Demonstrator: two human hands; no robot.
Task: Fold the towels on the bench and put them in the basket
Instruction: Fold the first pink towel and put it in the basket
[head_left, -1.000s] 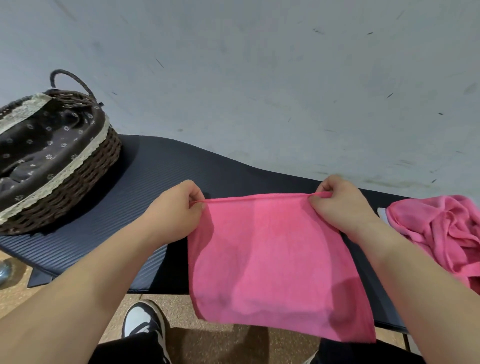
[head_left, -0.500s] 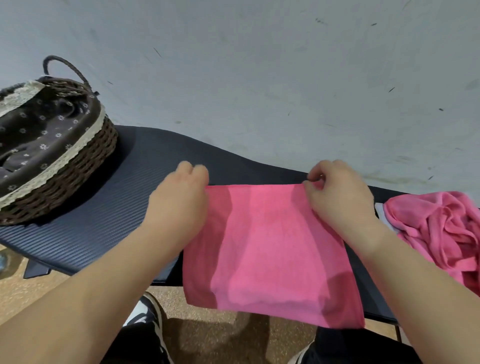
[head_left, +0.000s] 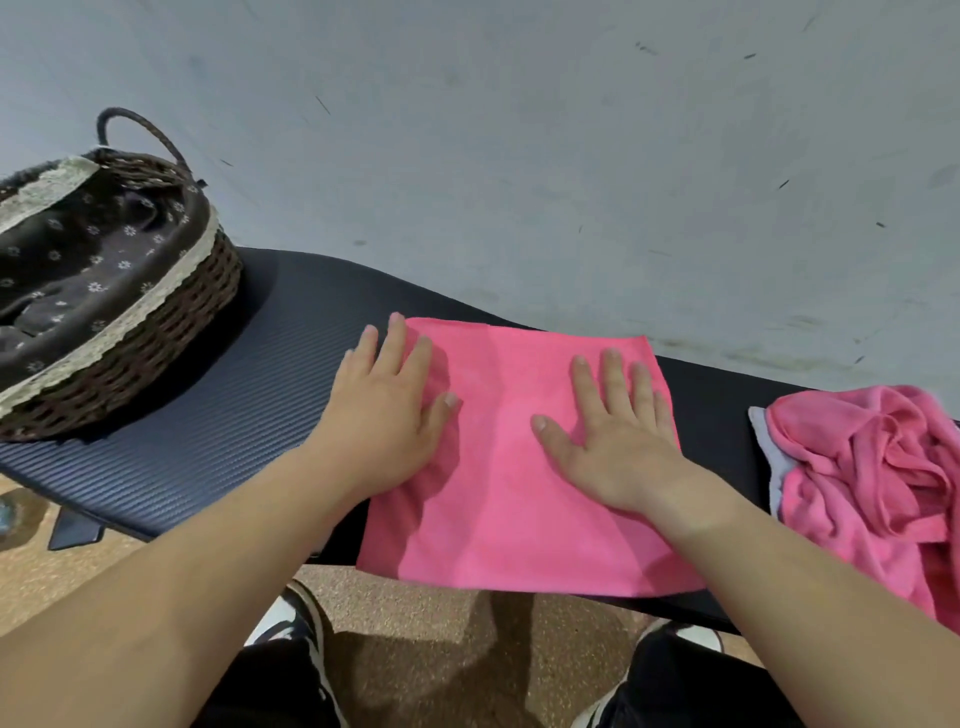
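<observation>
Pink towel (head_left: 519, 467) lay flat on the worktop (head_left: 218, 415). Left hand (head_left: 384, 415) and right hand (head_left: 613, 447) pressed it, fingers straight, grasping nothing.

The person wears black trousers (head_left: 691, 686) and black-and-white sneakers (head_left: 291, 618), forearms (head_left: 208, 545) bare.

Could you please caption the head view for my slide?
Left hand and right hand press a pink towel flat on the bench, between the basket and a crumpled pink pile.
</observation>
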